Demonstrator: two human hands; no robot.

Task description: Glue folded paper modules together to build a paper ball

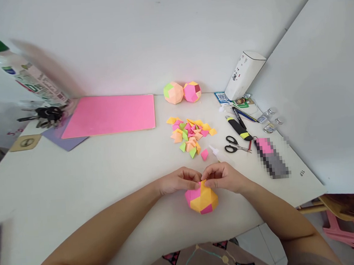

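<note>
My left hand (180, 181) and right hand (224, 178), equally near, pinch the far edge of the pink-and-orange paper ball (201, 200), which lies toward me from both grips, roundish, without clear long axis.

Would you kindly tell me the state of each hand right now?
Left hand: closed, thumb and fingers pinching the pink-and-orange paper ball near its top.
Right hand: closed, pinching the pink-and-orange paper ball beside the left.

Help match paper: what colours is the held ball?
The faceted ball is pink and yellow-orange, head view.
</note>
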